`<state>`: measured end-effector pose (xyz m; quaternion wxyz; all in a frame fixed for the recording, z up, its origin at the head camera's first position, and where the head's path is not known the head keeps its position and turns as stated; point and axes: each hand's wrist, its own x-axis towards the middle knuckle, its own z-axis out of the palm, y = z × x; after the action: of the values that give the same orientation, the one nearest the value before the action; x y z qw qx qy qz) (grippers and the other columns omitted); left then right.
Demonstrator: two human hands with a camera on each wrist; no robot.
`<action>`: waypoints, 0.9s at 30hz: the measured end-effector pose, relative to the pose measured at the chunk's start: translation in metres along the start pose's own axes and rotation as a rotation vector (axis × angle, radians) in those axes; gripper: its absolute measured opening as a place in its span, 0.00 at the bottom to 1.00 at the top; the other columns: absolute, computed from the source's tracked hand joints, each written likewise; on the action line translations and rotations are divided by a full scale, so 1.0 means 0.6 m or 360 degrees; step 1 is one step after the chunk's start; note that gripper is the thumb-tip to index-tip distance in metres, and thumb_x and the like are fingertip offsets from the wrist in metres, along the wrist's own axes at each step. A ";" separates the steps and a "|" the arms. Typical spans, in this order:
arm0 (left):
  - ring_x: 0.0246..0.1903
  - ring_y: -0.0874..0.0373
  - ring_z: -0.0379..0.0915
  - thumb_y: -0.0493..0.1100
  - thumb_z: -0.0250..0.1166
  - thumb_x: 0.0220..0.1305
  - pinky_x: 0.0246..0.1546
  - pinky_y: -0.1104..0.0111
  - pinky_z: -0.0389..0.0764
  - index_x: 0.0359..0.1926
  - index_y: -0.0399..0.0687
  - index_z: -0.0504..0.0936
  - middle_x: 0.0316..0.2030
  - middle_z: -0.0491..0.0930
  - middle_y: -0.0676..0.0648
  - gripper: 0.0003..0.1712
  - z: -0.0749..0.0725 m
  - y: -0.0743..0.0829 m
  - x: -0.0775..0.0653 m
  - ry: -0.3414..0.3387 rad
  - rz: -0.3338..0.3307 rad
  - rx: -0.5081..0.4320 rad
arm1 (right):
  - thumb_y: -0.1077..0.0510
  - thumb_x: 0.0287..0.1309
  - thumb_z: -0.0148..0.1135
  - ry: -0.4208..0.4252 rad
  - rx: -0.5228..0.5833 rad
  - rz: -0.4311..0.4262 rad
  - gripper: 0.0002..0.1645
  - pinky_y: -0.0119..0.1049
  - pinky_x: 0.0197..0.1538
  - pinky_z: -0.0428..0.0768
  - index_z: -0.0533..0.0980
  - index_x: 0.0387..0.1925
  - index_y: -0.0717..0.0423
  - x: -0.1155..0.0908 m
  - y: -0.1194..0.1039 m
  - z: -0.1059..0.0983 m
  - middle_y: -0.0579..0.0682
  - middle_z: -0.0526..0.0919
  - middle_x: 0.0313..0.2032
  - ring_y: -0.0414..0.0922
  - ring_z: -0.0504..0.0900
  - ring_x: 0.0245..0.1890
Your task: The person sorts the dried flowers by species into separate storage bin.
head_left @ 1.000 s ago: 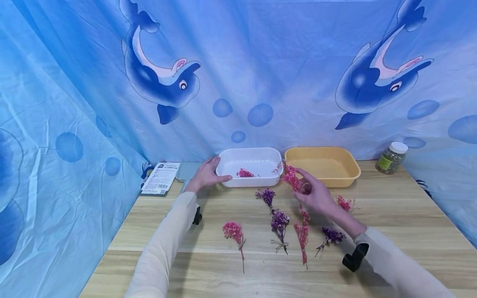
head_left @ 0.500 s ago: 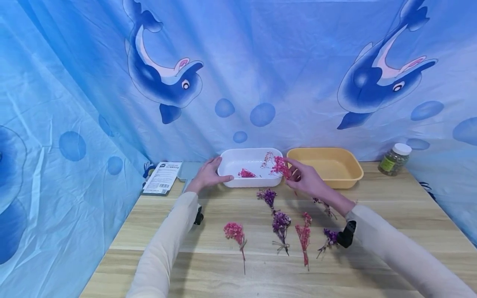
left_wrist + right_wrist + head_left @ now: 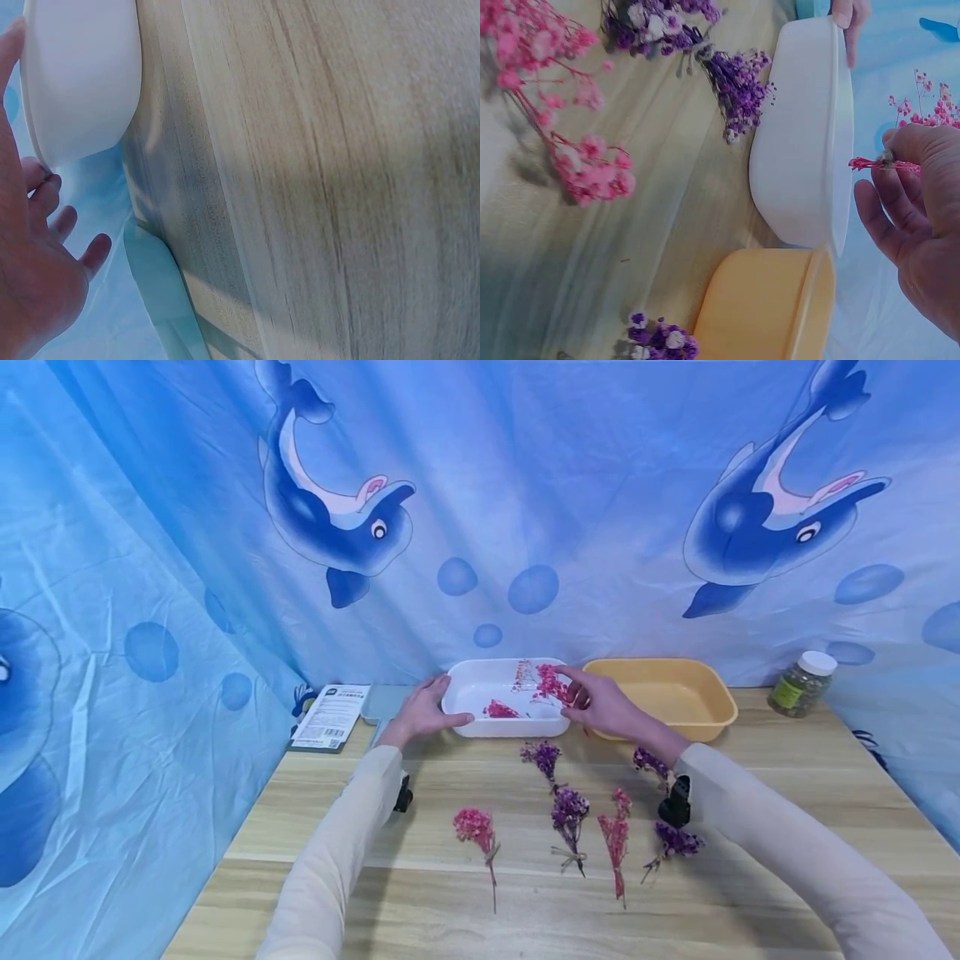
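My right hand (image 3: 603,703) pinches a small bunch of pink dried flowers (image 3: 551,683) by its tied stems (image 3: 886,159), holding it over the right end of the white plastic tub (image 3: 506,727). The pink heads lean left across the tub's opening. Another pink bunch (image 3: 500,709) lies inside the tub. At the tub's left end, my left hand (image 3: 425,712) grips the rim, thumb along the front and fingers toward the back. In the left wrist view, its fingertips (image 3: 46,180) reach the rim while other fingers spread free.
A yellow tub (image 3: 678,724) stands right of the white one. Purple bunches (image 3: 570,810) and pink bunches (image 3: 474,827) lie across the wooden table. A lidded jar (image 3: 802,685) is back right; a printed card (image 3: 331,718) lies back left. A blue dolphin curtain (image 3: 480,510) hangs behind.
My right hand has carried the pink bunch leftward from beside the white tub's right end to over its opening. The left hand keeps its hold on the rim.
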<state>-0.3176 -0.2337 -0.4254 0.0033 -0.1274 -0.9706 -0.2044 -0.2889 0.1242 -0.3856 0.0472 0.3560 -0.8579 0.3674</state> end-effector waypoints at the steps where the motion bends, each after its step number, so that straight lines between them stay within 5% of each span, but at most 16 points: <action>1: 0.75 0.40 0.41 0.74 0.66 0.54 0.71 0.40 0.48 0.78 0.41 0.50 0.77 0.49 0.40 0.65 -0.001 0.001 -0.001 0.0001 0.0000 -0.0001 | 0.70 0.56 0.70 -0.0011 0.0003 0.0001 0.46 0.34 0.33 0.85 0.60 0.73 0.62 0.003 0.002 0.000 0.52 0.80 0.34 0.45 0.82 0.28; 21: 0.75 0.41 0.41 0.73 0.66 0.55 0.71 0.41 0.48 0.78 0.41 0.50 0.77 0.49 0.41 0.64 0.001 0.006 -0.004 0.0012 0.0003 0.0006 | 0.66 0.61 0.68 -0.0189 -0.0250 0.0050 0.43 0.38 0.36 0.84 0.59 0.74 0.62 0.068 0.007 0.021 0.52 0.81 0.36 0.48 0.83 0.36; 27: 0.75 0.40 0.41 0.73 0.66 0.55 0.71 0.42 0.48 0.78 0.40 0.50 0.77 0.49 0.40 0.64 -0.002 0.008 -0.004 0.0011 0.0004 0.0005 | 0.66 0.62 0.67 -0.0234 -0.0327 0.0055 0.43 0.40 0.43 0.84 0.58 0.75 0.61 0.080 0.005 0.031 0.59 0.80 0.50 0.47 0.83 0.37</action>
<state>-0.3143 -0.2306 -0.4229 0.0071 -0.1280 -0.9707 -0.2031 -0.3230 0.0859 -0.3845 0.0141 0.3604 -0.8982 0.2514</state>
